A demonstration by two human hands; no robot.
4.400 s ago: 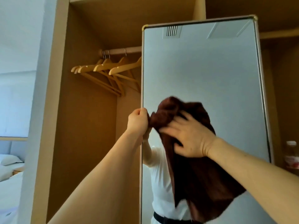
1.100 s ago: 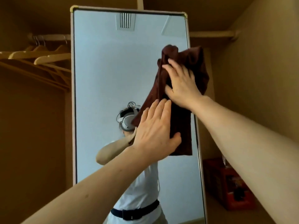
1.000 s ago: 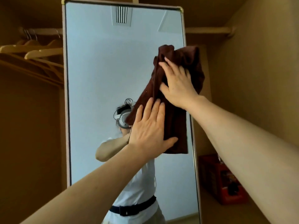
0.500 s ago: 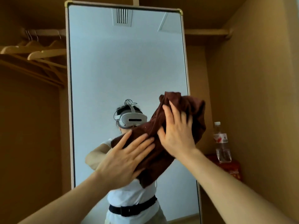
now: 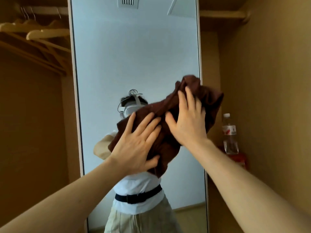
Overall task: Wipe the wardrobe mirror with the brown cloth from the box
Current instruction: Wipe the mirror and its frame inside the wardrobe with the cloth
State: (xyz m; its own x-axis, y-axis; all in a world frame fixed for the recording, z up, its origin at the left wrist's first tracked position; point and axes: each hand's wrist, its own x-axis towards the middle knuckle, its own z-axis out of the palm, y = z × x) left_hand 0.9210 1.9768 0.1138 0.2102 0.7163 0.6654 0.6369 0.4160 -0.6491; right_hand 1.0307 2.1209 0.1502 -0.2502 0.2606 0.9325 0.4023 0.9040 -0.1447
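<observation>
Down from the top corner, brown cloth (image 5: 210,101) lies under left hand (image 5: 134,148), right hand (image 5: 188,126); fingers (image 5: 191,101) spread (mirror (image 5: 134,56) top cropped).

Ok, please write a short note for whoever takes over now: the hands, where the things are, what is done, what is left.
Left hand: flat, fingers spread, pressing the brown cloth on the mirror.
Right hand: also flat on the cloth, higher, near the mirror's right edge.
Cloth: bunched, at mid height, overlapping the right frame.
Done: cloth is out, wiping is going on.
Left: probably the glass above and below; which parts are already clean cannot be told.
</observation>
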